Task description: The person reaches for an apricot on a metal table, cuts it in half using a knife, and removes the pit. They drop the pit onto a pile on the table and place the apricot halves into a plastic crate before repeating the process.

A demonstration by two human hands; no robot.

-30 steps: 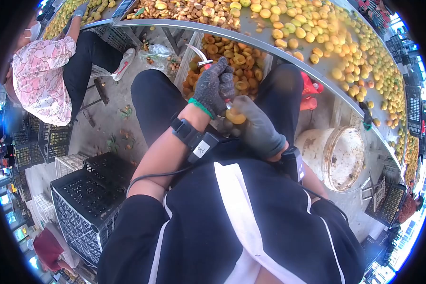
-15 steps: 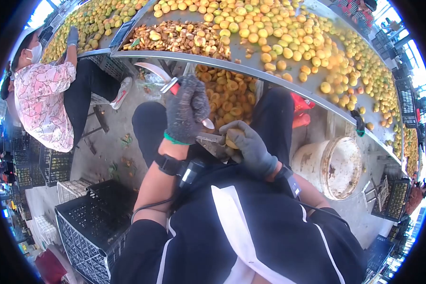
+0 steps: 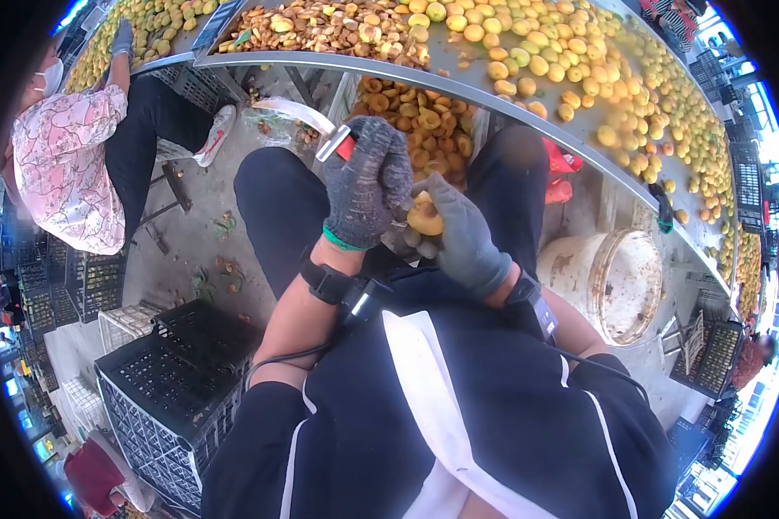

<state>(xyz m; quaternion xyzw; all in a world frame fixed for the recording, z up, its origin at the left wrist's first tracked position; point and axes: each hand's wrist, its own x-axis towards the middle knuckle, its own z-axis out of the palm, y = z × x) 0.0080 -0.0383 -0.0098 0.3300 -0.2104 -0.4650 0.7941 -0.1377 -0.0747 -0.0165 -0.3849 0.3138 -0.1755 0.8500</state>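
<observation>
My left hand (image 3: 368, 186), in a dark knitted glove with a green cuff, is closed around the red handle of a knife (image 3: 344, 145). Its curved blade points up and to the left, away from the fruit. My right hand (image 3: 467, 233), in a grey glove, grips an apricot (image 3: 425, 218) between thumb and fingers; a cut seems to show on its near side. Both hands meet in front of my lap, the left fingers close against the fruit. Beyond them, between my knees, a container of apricot halves (image 3: 420, 121) sits under the table edge.
Whole apricots (image 3: 580, 73) and a heap of pits and scraps (image 3: 320, 33) lie on the metal table (image 3: 493, 108). A dirty white bucket (image 3: 580, 268) stands right, a black crate (image 3: 182, 372) left. A person in a pink patterned top (image 3: 65, 164) sits at left.
My left hand has come right and down against the apricot, and the narrow metal blade below that fist no longer shows. The right hand has turned, exposing more of the fruit. The view has shifted slightly.
</observation>
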